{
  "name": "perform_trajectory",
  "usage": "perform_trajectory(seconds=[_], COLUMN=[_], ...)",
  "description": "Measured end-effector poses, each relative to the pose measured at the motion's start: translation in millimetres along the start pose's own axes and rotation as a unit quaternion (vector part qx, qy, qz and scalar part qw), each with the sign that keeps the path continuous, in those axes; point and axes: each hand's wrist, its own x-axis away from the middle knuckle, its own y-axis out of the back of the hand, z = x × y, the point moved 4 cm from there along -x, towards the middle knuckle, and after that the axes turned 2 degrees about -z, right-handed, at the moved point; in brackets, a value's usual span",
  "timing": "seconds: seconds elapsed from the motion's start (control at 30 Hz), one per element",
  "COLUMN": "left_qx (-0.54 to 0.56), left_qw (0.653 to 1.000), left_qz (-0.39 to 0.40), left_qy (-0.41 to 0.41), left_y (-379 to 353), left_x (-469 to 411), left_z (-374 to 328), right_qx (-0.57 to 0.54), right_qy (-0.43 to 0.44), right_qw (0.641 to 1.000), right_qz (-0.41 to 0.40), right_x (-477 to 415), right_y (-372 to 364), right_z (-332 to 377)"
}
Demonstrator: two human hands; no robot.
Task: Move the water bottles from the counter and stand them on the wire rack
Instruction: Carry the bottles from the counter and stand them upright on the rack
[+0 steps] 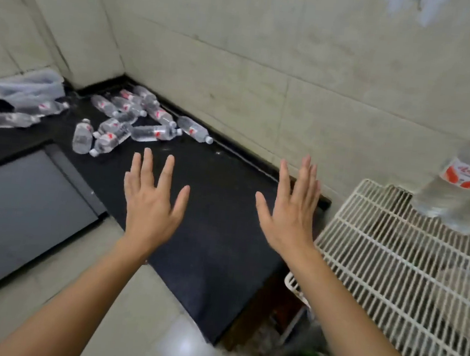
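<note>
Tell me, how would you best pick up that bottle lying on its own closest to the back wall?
Grip the lone bottle around the middle of its body, over the red label, coming down from above with the right hand. It lies flat on the black counter, cap pointing right, with open space on its near side, so the fingers can probably wrap it crosswise. Both hands are empty.

Bottles (134, 126) lying on counter (207, 233) beyond left hand (149, 206), rack (392, 267) right of right hand (288, 215), bottles standing at rack's far end.
</note>
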Motion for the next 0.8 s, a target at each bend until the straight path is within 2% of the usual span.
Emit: perform_trajectory(seconds=[0.27, 0.4, 0.57, 0.8], left_qx=[-0.009, -0.017, -0.011, 0.005], left_qw=[0.999, 0.997, 0.993, 0.980], left_qz=[0.032, 0.040, 0.067, 0.163], left_qy=[0.029, 0.060, 0.094, 0.116], left_y=[23.9, 31.1, -1.0, -94.3], left_x=[-56.5, -81.8, -108.7, -152.1], left_z=[218.5, 304.7, 372.3, 435.2], right_qx=[0.000, -0.005, 0.000, 0.017], right_qy=[0.039, 0.064, 0.063, 0.010], right_qw=[0.997, 0.993, 0.990, 0.986], right_qz=[0.061, 0.096, 0.125, 0.164], right_x=[-54.0, -79.5, -109.5, -154.6], right_y=[-138.7, -186.9, -244.7, -337.0], right_z=[200.4, 270.4, 305.7, 299.3])
